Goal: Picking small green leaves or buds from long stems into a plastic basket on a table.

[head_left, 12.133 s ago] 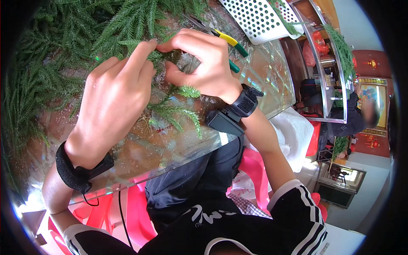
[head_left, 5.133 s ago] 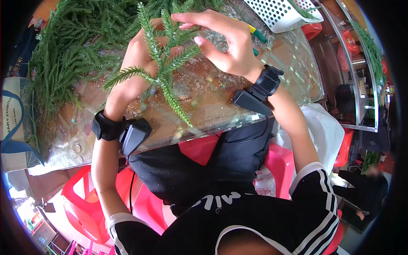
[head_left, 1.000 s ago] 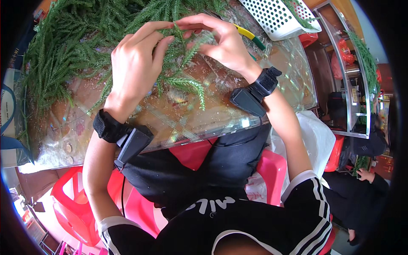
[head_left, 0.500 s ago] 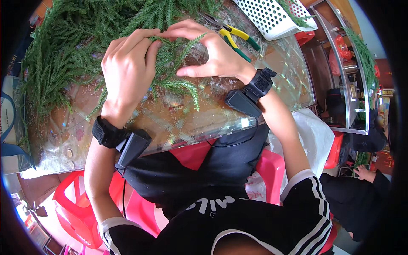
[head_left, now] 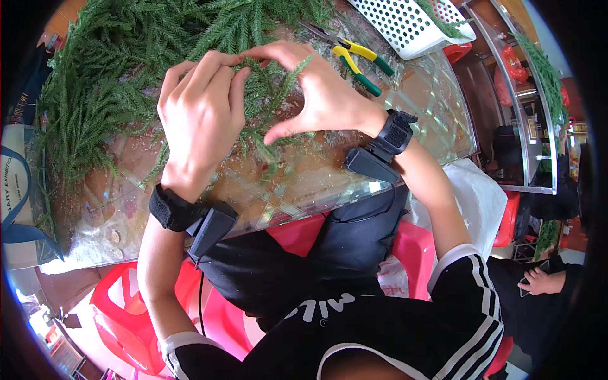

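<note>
The left hand point(head_left: 204, 104) pinches the far end of the green twig point(head_left: 261, 95). It lies just right of that grip, pointing toward the person, inside the right hand point(head_left: 329, 98), whose wide-open grip holds nothing.

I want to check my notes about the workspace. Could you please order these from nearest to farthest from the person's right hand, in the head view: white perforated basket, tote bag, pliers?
1. Pliers: just beyond the right hand.
2. White perforated basket: past them, toward the upper right.
3. Tote bag: at the picture's left rim.
</note>
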Motion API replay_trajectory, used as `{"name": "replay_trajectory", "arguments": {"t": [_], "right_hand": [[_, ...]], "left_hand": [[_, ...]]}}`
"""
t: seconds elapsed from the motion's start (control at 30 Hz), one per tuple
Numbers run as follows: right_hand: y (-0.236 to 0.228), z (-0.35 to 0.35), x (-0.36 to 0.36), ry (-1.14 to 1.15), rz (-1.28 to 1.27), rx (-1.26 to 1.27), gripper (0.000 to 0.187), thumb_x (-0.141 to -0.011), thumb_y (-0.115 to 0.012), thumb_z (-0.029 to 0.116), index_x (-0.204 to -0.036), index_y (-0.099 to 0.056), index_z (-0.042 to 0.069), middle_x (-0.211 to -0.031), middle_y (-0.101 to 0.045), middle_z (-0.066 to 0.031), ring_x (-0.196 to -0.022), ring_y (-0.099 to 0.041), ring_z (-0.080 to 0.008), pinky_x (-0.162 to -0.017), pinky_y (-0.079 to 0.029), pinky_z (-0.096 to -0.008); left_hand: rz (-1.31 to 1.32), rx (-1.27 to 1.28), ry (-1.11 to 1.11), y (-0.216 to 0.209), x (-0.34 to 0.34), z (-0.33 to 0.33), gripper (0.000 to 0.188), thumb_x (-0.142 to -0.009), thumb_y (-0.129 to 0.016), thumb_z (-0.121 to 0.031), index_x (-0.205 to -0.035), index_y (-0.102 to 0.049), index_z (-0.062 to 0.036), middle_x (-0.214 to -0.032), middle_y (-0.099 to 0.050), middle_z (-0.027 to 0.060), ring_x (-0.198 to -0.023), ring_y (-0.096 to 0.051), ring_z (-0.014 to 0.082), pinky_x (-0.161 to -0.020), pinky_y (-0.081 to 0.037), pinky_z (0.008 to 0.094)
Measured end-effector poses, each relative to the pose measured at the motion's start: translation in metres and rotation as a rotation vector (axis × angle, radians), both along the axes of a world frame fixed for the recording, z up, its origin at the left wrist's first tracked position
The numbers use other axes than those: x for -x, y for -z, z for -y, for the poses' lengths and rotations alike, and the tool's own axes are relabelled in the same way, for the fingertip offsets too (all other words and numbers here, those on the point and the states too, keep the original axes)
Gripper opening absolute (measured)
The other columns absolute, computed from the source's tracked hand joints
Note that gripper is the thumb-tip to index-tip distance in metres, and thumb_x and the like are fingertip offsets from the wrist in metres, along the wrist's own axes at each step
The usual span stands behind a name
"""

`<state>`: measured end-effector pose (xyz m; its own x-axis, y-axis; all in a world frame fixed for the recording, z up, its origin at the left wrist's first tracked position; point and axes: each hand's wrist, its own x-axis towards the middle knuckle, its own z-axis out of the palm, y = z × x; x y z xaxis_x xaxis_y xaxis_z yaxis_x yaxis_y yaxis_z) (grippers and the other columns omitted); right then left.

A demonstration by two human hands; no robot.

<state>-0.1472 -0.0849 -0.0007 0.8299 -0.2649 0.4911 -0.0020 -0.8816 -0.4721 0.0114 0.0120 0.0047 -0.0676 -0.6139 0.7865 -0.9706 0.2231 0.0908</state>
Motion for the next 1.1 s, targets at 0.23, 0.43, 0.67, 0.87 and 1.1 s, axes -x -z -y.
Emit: {"name": "replay_trajectory", "arguments": {"t": [0.23, 0.43, 0.67, 0.87, 1.1], "right_hand": [[-0.001, -0.009, -0.002, 0.082, 0.045, 0.119, 0.087, -0.053, -0.083, 0.047, -0.119, -0.047, 0.003, -0.109, -0.055, -0.0118, -0.104, -0.053, -0.0257, -0.092, -0.036, -0.0391], [-0.001, -0.005, -0.002, 0.098, 0.038, 0.12, 0.086, -0.048, -0.086, 0.04, -0.116, -0.048, 0.003, -0.109, -0.054, -0.0122, -0.099, -0.055, -0.0289, -0.086, -0.042, -0.0378], [-0.002, -0.003, 0.002, 0.095, 0.05, 0.148, 0.078, -0.047, -0.087, 0.037, -0.108, -0.053, 0.001, -0.101, -0.058, -0.0113, -0.089, -0.059, -0.0274, -0.078, -0.047, -0.0355], [0.002, -0.001, 0.001, 0.066, 0.009, -0.086, 0.079, -0.045, -0.089, 0.032, -0.108, -0.054, 0.0, -0.102, -0.058, -0.0122, -0.091, -0.06, -0.0239, -0.078, -0.048, -0.0322], [-0.001, -0.003, 0.001, -0.003, 0.094, -0.138, 0.089, -0.046, -0.089, 0.029, -0.12, -0.048, 0.001, -0.111, -0.056, -0.0107, -0.098, -0.058, -0.0206, -0.083, -0.047, -0.0319]], "left_hand": [[0.026, 0.024, -0.024, -0.003, 0.002, -0.001, 0.014, -0.078, -0.064, -0.01, -0.067, -0.059, -0.0039, -0.079, -0.061, -0.0007, -0.065, -0.058, 0.0182, -0.072, -0.044, 0.0293], [0.01, 0.003, -0.006, -0.002, 0.003, 0.0, 0.013, -0.078, -0.063, -0.009, -0.067, -0.059, -0.0037, -0.08, -0.061, -0.0008, -0.064, -0.059, 0.0182, -0.073, -0.044, 0.0296], [-0.01, -0.017, 0.037, -0.002, 0.004, -0.002, 0.012, -0.077, -0.063, -0.008, -0.066, -0.059, -0.0035, -0.082, -0.062, -0.0003, -0.063, -0.059, 0.0182, -0.074, -0.044, 0.0301], [-0.011, -0.041, 0.076, -0.006, 0.001, -0.005, 0.006, -0.07, -0.059, -0.006, -0.065, -0.057, -0.0032, -0.085, -0.063, 0.0018, -0.063, -0.059, 0.0198, -0.076, -0.044, 0.0312], [-0.013, -0.028, 0.099, -0.008, -0.003, -0.005, 0.003, -0.065, -0.057, -0.006, -0.065, -0.056, -0.003, -0.087, -0.063, 0.0028, -0.061, -0.059, 0.0203, -0.077, -0.044, 0.0316]]}}
